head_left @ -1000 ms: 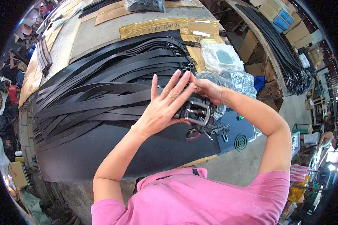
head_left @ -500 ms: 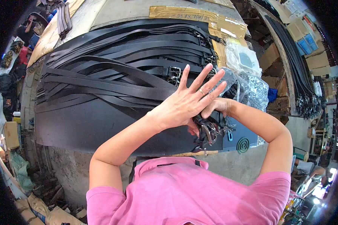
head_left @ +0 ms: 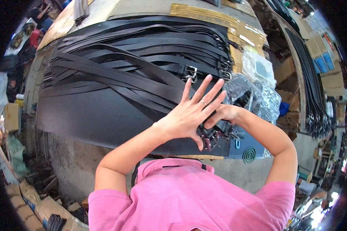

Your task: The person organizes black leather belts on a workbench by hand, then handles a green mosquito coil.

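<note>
Left hand [head_left: 187, 115] flat, fingers splayed, grasping nothing, likely steadying buckles [head_left: 216, 135] at near-right table [head_left: 77, 161] edge. Right hand [head_left: 221, 113] mostly hidden behind left; grip cannot tell. Belts [head_left: 135, 61] fanned far-left, buckle ends right, beside bags [head_left: 258, 88].

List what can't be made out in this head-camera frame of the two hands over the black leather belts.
- Right hand, head view: mostly covered by the splayed left hand; its grip is unseen.
- Metal buckles under the hands: partly hidden and small; which one is touched is unclear.
- Clear plastic bags: glare hides their contents.
- Handwriting on the brown cardboard sheet: too small to read.
</note>
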Available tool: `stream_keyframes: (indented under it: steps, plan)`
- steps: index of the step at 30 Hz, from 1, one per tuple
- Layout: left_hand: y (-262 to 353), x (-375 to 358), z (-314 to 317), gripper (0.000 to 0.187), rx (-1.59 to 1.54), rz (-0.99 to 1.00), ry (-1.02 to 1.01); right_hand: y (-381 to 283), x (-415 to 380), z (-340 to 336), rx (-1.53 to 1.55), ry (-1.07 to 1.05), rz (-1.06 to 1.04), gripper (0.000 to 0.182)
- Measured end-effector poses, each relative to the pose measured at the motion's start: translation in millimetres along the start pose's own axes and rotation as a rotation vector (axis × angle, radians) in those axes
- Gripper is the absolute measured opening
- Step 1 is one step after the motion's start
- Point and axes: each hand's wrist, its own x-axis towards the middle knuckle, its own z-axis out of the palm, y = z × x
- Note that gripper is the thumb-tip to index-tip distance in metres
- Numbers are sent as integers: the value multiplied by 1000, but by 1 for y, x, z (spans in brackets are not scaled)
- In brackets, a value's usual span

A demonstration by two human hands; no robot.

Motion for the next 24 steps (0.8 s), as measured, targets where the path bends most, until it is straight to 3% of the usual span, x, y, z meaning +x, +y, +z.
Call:
stream_keyframes:
  steps: [1, 2, 4, 5, 6, 8, 10, 12, 15, 19, 23, 24]
  plan:
    - [2, -13, 1, 148, -64, -56, 57, 9, 0, -10, 7, 13, 54, 78]
    - [4, -30, 11, 134, -168, -90, 243, 15, 1, -21, 10, 29, 108, 81]
    - [1, -78, 49, 79, -219, -209, 624, -13, -22, -13, -54, 107, 42, 75]
    - [3, -99, 74, 55, -508, -529, 713, -22, -28, -10, -28, 124, 26, 67]
    - [11, -98, 91, 46, -1151, -969, 1006, -32, -33, -8, 41, 88, 52, 68]
    - [-10, -116, 109, 56, -1840, -1178, 1093, -42, -36, -4, -9, 57, 31, 67]
    - [-14, -97, 103, 101, -2284, -652, 867, -50, -35, 4, -76, 36, -24, 63]
    - [-13, -62, 73, 118, -2478, -296, 838, -52, -33, 9, -124, -51, -4, 60]
    - [-34, -26, 39, 125, -2356, 99, 890, -61, -43, 29, -163, -53, -61, 58]
    - [-32, -22, -21, 120, -2373, 223, 1035, -61, -55, 31, -50, -74, -157, 73]
    - [-82, -53, -60, 128, -1897, 250, 1177, -69, -74, 31, -15, -243, -353, 76]
    - [-91, -63, -77, 133, -1857, 278, 1220, -78, -88, 41, 16, -205, -208, 83]
